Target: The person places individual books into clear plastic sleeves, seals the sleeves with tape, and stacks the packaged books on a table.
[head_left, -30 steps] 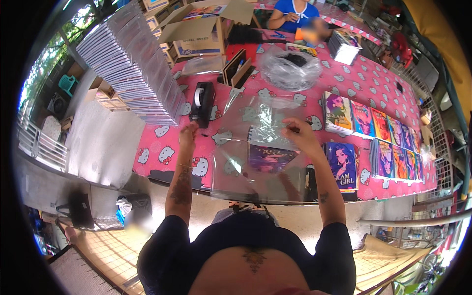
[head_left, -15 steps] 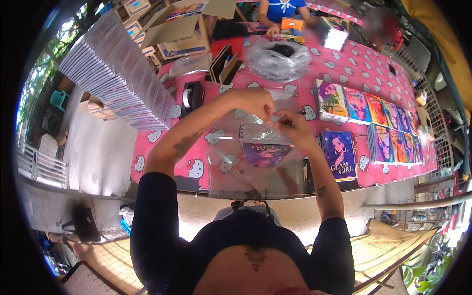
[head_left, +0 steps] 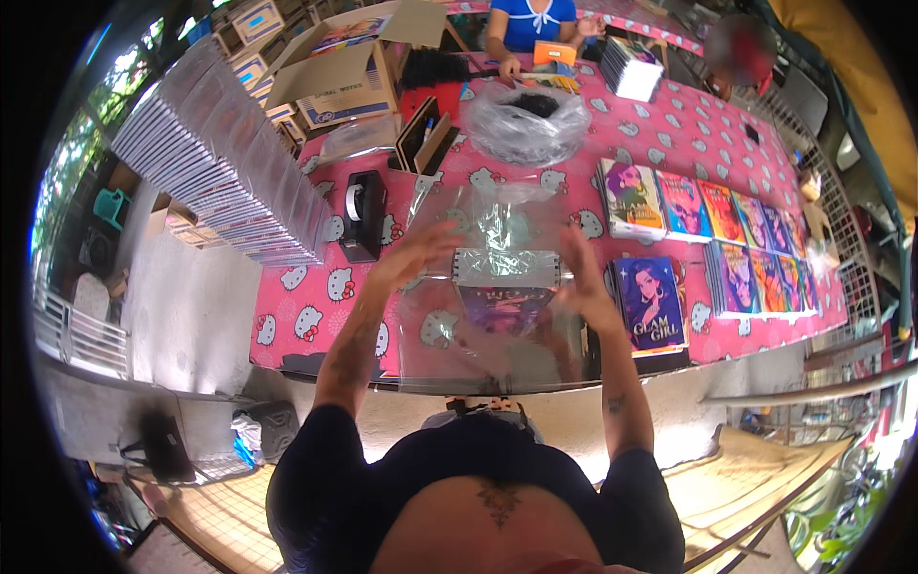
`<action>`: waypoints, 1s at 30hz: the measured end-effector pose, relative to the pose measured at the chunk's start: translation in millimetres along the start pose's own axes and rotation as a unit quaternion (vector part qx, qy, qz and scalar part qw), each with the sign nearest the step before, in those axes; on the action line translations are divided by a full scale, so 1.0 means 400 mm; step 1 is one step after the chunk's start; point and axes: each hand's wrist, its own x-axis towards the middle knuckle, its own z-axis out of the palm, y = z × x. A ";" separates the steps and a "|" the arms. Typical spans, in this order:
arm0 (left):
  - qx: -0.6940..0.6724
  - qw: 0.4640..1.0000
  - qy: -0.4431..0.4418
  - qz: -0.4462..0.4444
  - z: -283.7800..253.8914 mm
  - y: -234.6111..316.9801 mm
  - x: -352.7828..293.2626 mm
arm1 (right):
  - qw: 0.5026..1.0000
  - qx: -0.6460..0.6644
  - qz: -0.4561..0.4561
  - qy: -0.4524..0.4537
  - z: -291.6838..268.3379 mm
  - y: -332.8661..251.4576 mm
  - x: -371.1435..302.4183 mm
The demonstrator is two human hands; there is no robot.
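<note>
In front of me a stack of spiral notebooks [head_left: 507,304] with purple covers stands on the table, a clear plastic sheet [head_left: 507,209] lying over its top and stretching beyond its far edge. To the left of the stack, my left hand [head_left: 421,254] is open with its fingers apart, over more clear plastic [head_left: 430,359]. My right hand [head_left: 585,285] is open too, at the stack's right edge with its fingers pointing away from me. Whether either hand touches the plastic I cannot tell. A black tape dispenser [head_left: 363,218] stands beyond my left hand.
A tall stack of wrapped notebooks [head_left: 225,158] leans at the left. Colourful notebook piles [head_left: 633,196] and a purple-covered pile [head_left: 650,301] lie on the right. Farther back are an open carton [head_left: 344,96], a wooden holder [head_left: 421,139], a plastic bag [head_left: 526,124] and a person in blue [head_left: 531,27].
My hands were close together above the stack; they have moved apart to its two sides, the left coming nearer to me. The fingers have opened. Across the table, the co-worker's hand has shifted.
</note>
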 end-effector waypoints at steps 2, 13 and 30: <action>-0.014 0.998 0.044 0.038 0.080 -0.072 -0.111 | 0.993 -0.112 0.020 -0.034 0.016 0.086 -0.050; 0.064 0.832 0.491 0.252 0.249 -0.069 -0.421 | 0.988 -0.016 0.017 -0.152 0.203 0.024 0.079; 0.127 0.553 0.823 0.032 -0.443 -0.063 -0.879 | 0.876 -0.389 0.062 0.278 -0.421 0.094 -0.216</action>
